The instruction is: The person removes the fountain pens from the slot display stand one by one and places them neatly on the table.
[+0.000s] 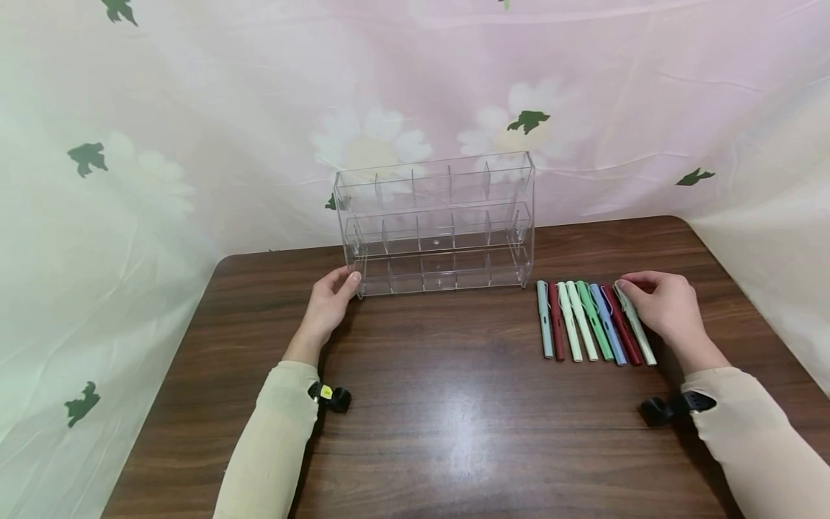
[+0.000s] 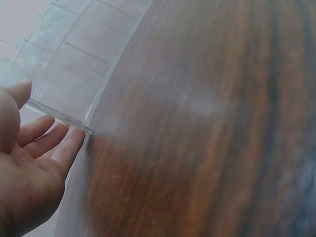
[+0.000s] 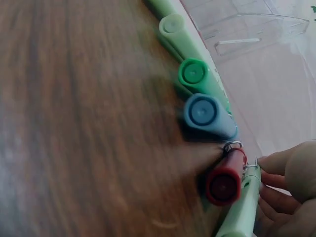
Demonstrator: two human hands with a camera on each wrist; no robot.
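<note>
A clear acrylic display rack [image 1: 441,238] with stepped, divided rows stands at the back of the table. My left hand [image 1: 329,306] is at its lower left corner; in the left wrist view the fingertips [image 2: 76,140] touch the rack's side edge, with the thumb apart from them. My right hand [image 1: 668,306] pinches the capped end of a pale green pen [image 1: 638,328], the rightmost of a row. Just left of it lies a dark red pen [image 3: 224,182], then a blue pen [image 3: 205,113] and a green pen [image 3: 195,74].
Further left in the row are two pale green pens [image 1: 577,324], another dark red pen [image 1: 556,324] and a grey-blue pen [image 1: 545,321]. The brown wooden table [image 1: 421,404] meets a floral cloth backdrop [image 1: 259,144] behind the rack and at both sides.
</note>
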